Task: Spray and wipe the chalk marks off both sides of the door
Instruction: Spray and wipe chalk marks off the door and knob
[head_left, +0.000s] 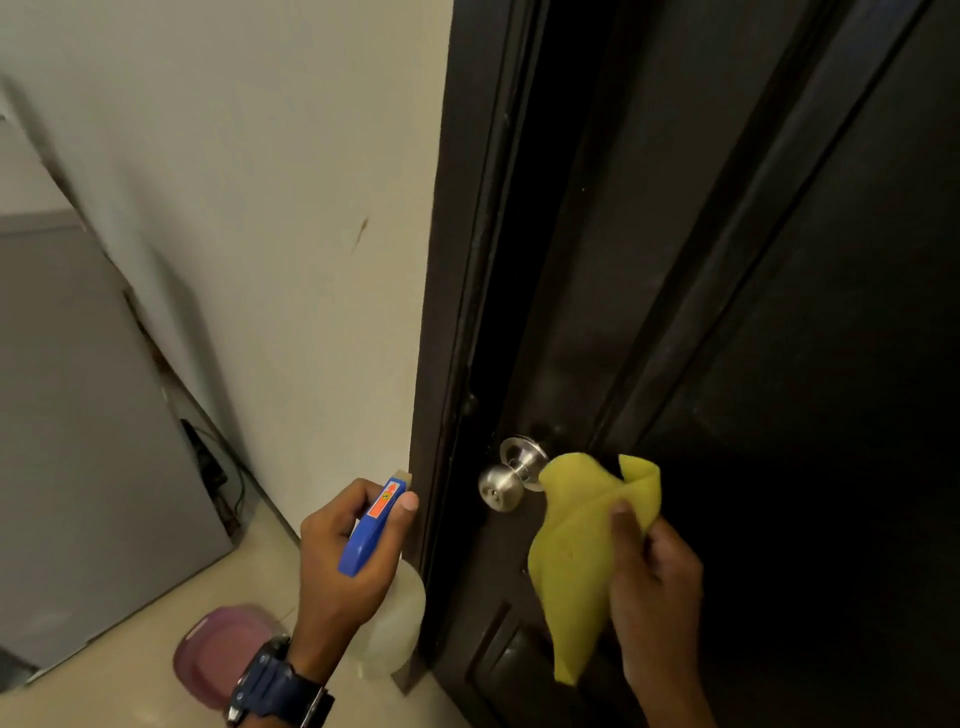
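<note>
Left hand (345, 551): fingers curled round neck of spray bottle (387, 613), thumb lying along blue trigger head, nozzle aimed up toward door frame edge. Wrist low, watch (278, 686) strapped on. Bottle body pale, hanging below fist, just beside frame.

Right hand (652, 577): fingers and thumb pinching bunched yellow cloth (576, 551), cloth draped downward, top corner just beside steel knob (511, 475); contact with knob unclear. Hand raised before dark door (779, 312), palm toward panel.

Chalk marks not discernible on dark panel. Purple lid (218, 654) on floor near wall (234, 208). Grey panel leaning at left.
</note>
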